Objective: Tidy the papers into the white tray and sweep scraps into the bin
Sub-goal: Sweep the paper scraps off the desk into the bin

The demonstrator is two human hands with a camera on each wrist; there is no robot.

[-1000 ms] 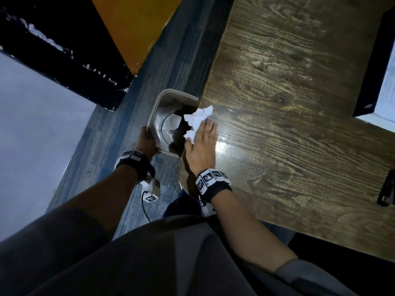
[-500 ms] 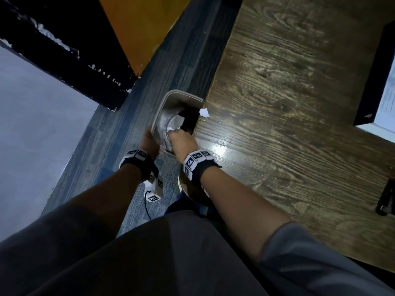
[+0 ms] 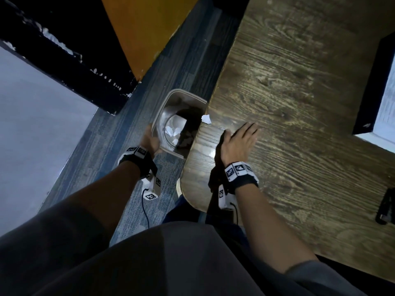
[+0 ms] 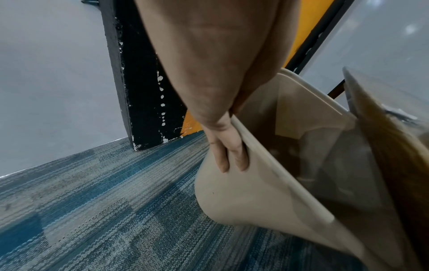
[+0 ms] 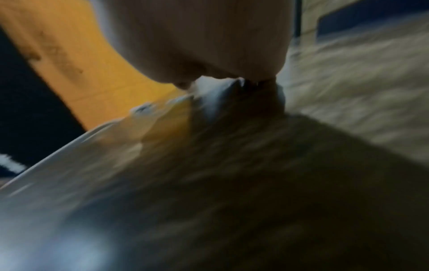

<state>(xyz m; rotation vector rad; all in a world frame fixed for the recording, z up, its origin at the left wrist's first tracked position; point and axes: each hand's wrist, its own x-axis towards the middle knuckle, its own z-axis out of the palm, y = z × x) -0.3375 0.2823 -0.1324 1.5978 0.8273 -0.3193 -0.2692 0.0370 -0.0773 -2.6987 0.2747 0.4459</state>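
A beige bin [image 3: 171, 103] is held against the left edge of the wooden table [image 3: 299, 103], its mouth just below the tabletop. My left hand [image 3: 152, 138] grips the bin's near rim [image 4: 255, 144], fingers [image 4: 230, 155] curled over the outside wall. White paper scraps [image 3: 172, 131] lie at the bottom of the bin. One white scrap [image 3: 206, 119] sits on the table's edge above the bin. My right hand [image 3: 241, 138] lies flat on the tabletop, fingers spread, just right of that scrap. The right wrist view is blurred.
A white tray with a dark rim [image 3: 372, 86] reaches in from the right edge of the table. A black object [image 3: 386, 208] lies at the far right. Blue carpet [image 3: 119, 146] covers the floor beside an orange panel [image 3: 145, 28] and a black frame.
My right hand swept the scraps off the table edge into the bin, dipped into the bin's mouth, then came back up onto the tabletop. One scrap stayed on the edge.
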